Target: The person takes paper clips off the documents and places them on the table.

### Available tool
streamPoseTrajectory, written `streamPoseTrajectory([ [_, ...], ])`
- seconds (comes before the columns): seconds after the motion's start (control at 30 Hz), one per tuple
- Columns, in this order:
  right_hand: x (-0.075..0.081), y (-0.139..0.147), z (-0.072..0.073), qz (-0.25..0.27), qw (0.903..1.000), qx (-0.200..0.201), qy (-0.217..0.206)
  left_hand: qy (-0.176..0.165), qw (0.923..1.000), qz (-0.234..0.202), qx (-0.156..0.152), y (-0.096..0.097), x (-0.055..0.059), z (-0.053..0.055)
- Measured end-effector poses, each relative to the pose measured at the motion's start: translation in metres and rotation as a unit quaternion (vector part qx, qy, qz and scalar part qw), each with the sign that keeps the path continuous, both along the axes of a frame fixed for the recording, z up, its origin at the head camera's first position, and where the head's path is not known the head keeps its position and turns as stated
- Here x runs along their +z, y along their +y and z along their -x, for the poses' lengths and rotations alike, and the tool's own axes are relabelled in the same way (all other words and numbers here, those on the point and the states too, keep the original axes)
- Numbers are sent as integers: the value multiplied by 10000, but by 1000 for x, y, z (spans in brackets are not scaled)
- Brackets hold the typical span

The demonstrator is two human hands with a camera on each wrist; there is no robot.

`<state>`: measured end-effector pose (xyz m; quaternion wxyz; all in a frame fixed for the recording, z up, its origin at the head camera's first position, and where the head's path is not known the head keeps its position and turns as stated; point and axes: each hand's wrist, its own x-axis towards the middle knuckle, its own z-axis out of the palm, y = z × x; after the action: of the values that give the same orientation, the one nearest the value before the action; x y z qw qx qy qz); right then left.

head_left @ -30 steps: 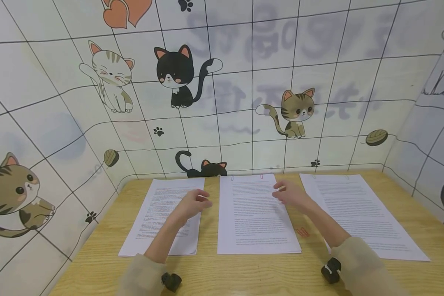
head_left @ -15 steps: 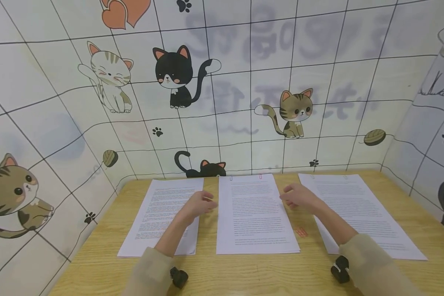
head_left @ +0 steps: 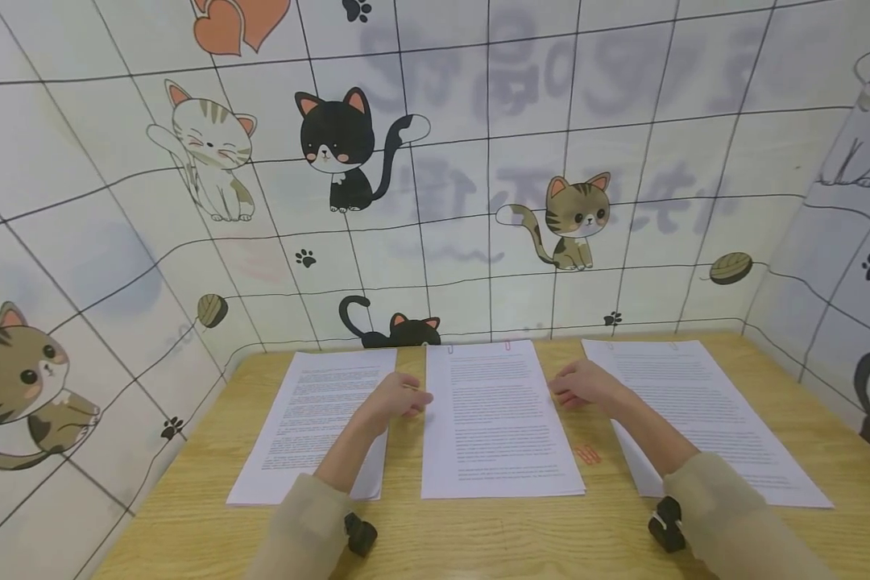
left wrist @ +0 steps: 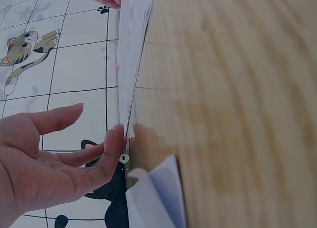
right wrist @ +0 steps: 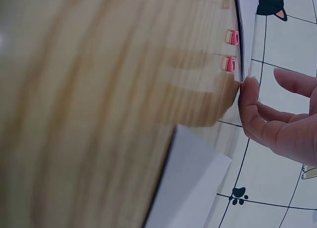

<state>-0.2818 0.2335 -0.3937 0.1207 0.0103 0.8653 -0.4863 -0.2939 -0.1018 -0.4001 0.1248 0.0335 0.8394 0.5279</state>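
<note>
A stack of printed sheets (head_left: 503, 435) lies in the middle of the table, with a greyish paper clip (head_left: 450, 350) and a pink paper clip (head_left: 507, 345) on its far edge. My left hand (head_left: 394, 396) is at its left side, thumb raised, fingertips (left wrist: 117, 133) right at the paper's edge. On the opposite side my right hand (head_left: 586, 383) sits with fingertips (right wrist: 248, 85) at the right edge, its thumb apart. Neither hand grips the sheets. Near my right wrist, several loose pink paper clips (head_left: 589, 455) lie on the wood.
Another printed stack (head_left: 312, 419) lies on the left, partly under my left arm. A third stack (head_left: 710, 419) lies on the right, with clips at its far edge. The wooden table (head_left: 478, 540) ends at a cat-patterned wall covering (head_left: 464, 274).
My right hand has moved right, from over the middle stack to its right edge. My left hand has shifted right to its left edge. The view has drifted slightly.
</note>
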Motion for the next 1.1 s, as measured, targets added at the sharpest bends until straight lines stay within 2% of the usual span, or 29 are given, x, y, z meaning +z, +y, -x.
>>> streamPoseTrajectory([
  [0.23,-2,-1,3,102,9999,63,-55,-105,9998,165,34,3,0,4],
  [0.63,-3,1,7,517,9979,79,-377,-303,9994,133,-94,2,-2,4],
  [0.93,-5,1,11,852,9951,-44,-503,-385,9992,-86,11,0,-3,6],
  [1.1,-4,0,12,998,9935,-19,-542,-411,9989,-217,-29,0,-2,7],
])
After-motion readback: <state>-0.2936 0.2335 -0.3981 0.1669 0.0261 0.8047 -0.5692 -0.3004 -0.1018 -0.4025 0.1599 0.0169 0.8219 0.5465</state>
